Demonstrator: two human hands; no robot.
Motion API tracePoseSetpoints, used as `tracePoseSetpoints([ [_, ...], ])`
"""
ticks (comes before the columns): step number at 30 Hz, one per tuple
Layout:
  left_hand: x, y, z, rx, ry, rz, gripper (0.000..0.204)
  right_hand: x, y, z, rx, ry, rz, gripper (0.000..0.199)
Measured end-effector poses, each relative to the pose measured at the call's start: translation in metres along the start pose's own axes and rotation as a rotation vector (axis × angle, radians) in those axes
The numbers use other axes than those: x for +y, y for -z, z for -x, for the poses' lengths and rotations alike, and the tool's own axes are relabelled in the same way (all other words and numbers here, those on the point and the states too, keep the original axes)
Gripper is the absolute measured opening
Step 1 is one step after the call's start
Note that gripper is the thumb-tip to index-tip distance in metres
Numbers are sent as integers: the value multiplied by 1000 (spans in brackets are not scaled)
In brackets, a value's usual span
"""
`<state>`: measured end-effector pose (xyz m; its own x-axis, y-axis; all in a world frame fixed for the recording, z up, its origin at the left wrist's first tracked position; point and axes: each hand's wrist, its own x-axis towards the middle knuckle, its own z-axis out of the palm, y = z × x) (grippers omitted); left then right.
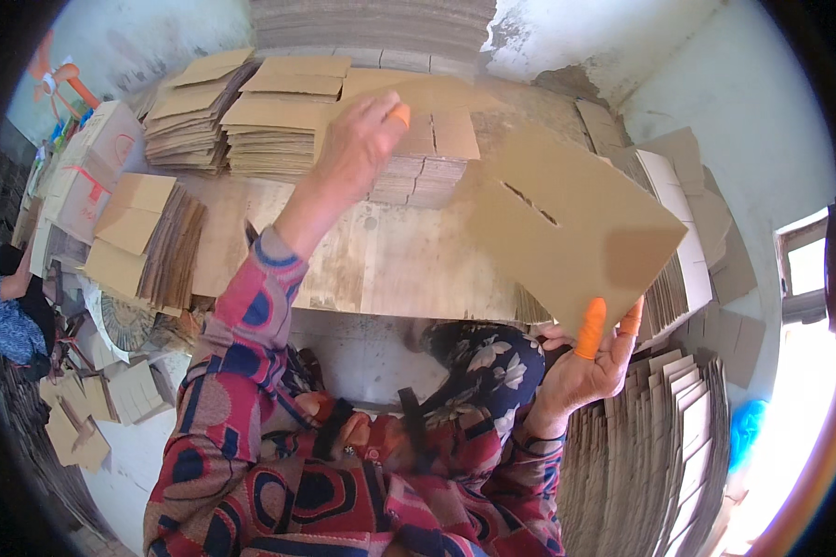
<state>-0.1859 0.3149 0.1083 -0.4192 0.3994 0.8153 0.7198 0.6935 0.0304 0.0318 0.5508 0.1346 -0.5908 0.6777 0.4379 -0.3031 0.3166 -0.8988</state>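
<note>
My right hand (581,376) is closed on the lower corner of a brown cardboard sheet (581,218), with orange finger covers on the thumb and one finger. This sheet is tilted above the table's right part and has a dark slot in it. Raised over the far side of the table, my left hand (358,144) has curled fingers, one wearing an orange cover. A motion-blurred cardboard piece (437,93) is at its fingertips and seems pinched there. Below that hand stands a stack of slotted cardboard (418,178).
The wooden table (372,265) carries cardboard stacks (274,139) along its far edge and another stack (144,237) at left. Upright cardboard bundles (641,455) crowd my right side. A white box (102,158) and an orange fan (60,74) stand far left. Another person (14,306) is at the left edge.
</note>
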Motion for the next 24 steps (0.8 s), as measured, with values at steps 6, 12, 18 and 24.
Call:
tracePoseSetpoints([
  [6, 102, 85, 28, -295, 17, -82, 28, -6, 19, 2, 91, 416, 417, 35],
  [12, 113, 72, 71, -644, 286, 178, 14, -27, 24, -10, -62, 486, 559, 14],
  [18, 94, 46, 92, -614, 382, 178, 9, -67, 6, -14, -206, 177, 347, 39],
  [24, 97, 52, 93, -610, 417, 232, 9, -65, -12, -20, -476, 44, 274, 39],
])
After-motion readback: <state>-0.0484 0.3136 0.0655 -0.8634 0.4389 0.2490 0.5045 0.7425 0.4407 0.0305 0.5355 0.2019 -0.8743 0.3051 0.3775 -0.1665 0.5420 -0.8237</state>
